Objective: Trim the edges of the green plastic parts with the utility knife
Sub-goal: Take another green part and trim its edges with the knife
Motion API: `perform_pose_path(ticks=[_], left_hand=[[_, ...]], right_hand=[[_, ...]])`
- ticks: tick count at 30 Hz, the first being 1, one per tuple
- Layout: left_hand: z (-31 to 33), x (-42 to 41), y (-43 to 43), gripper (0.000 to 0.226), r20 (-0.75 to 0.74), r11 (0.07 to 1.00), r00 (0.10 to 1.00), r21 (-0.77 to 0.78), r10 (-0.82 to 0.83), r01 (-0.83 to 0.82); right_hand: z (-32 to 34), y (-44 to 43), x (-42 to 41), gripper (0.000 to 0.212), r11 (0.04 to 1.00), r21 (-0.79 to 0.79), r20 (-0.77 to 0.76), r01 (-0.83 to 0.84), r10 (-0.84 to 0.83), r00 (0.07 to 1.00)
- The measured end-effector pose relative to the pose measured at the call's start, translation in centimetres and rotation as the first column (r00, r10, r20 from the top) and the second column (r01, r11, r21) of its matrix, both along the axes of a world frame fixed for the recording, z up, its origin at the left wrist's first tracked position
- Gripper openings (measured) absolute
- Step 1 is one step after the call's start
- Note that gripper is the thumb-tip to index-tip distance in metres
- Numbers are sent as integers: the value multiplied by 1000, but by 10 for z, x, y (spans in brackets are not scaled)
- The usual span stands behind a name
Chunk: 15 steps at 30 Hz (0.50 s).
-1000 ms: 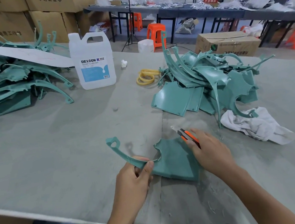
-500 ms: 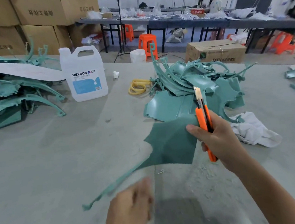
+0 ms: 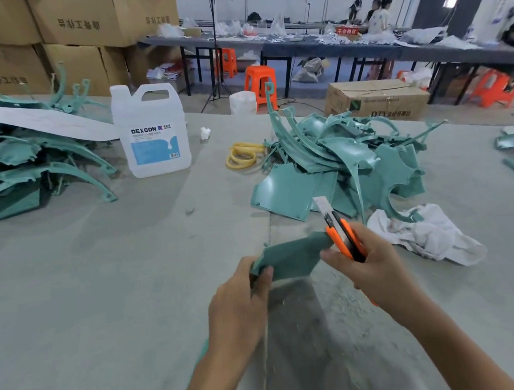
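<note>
Presently, left hand grips the flat green plastic part, raised above the grey table; right hand pinches its other edge while gripping the orange utility knife, blade extended, pointing away

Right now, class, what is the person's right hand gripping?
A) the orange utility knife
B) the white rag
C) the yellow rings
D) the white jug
A: the right hand grips the orange utility knife, blade extended, next to the green part that the left hand holds.
</note>
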State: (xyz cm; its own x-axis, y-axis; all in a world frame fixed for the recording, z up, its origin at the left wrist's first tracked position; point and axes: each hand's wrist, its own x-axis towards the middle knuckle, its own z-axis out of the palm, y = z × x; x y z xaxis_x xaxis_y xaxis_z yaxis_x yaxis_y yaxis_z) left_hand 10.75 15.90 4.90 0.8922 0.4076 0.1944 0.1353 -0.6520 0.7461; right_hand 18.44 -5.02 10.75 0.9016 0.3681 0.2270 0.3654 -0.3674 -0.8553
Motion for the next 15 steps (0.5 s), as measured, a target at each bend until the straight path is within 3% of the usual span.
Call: perform_pose_path(ticks=[2,5,9,15], left_hand=[[-2,2,-1,8,47,999,998,33,31,-33],[-10,5,3,34,99,998,995,-59,4,2],[-17,5,4,41,152,995,988,-94,-4,18],[-21,8,5,36,97,992,995,-128,33,-20]], right_hand=[[4,1,-9,23,996,21,53,81,-82,995],[5,7,-25,21,983,-64,144,174,-163,976],[-7,19,-45,22,978,-192,143,84,-57,988],[-13,35,-53,16,936,-352,116,-19,63,991]])
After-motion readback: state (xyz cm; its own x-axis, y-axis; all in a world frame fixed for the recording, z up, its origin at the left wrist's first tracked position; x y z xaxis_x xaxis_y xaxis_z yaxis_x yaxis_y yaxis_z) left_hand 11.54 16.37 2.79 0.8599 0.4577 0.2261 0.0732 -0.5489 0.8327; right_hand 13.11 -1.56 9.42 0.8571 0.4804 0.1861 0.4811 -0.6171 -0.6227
